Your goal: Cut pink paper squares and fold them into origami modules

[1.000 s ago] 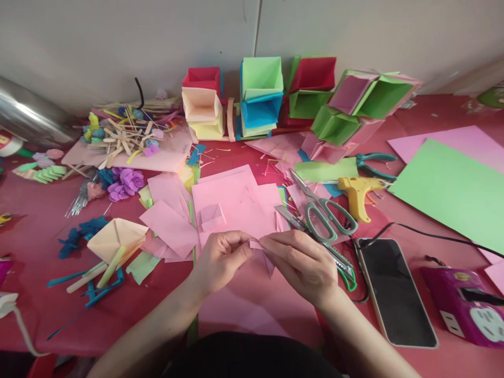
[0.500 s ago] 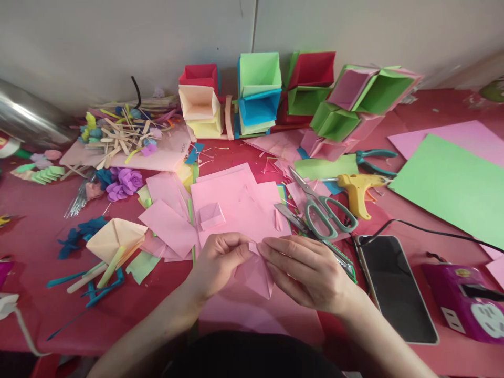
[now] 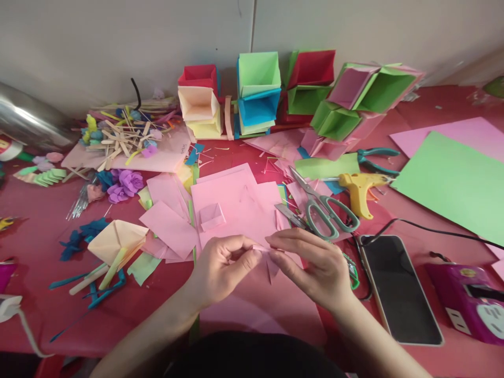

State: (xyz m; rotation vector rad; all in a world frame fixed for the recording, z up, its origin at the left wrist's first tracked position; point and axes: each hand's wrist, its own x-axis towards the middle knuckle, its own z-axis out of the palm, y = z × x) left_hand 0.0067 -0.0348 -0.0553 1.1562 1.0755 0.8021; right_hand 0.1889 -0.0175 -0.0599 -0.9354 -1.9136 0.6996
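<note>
A small folded piece of pink paper [image 3: 261, 249] is held between my two hands, seen nearly edge-on. My left hand [image 3: 224, 268] pinches its left end between thumb and fingers. At its right end, my right hand [image 3: 315, 265] has the thumb below and the fingertips above, close together on the paper. A pointed pink flap hangs under the fingers. Behind my hands, a small pink folded box [image 3: 211, 216] sits on the stacked pink sheets [image 3: 240, 189]. Another large pink sheet [image 3: 255, 310] lies beneath my hands.
Scissors [image 3: 325, 207], a box cutter [image 3: 289, 214], a yellow glue gun [image 3: 356, 189] and pliers [image 3: 376, 157] lie to the right. A phone [image 3: 401, 289] and a purple power box [image 3: 464, 299] are beyond. Coloured paper boxes [image 3: 258, 105] stand at the back; paper flowers [image 3: 124, 184] lie left.
Both hands have turned the pink paper from a hanging, face-on position to nearly edge-on. My right hand's fingers have lifted and opened slightly from the thumb.
</note>
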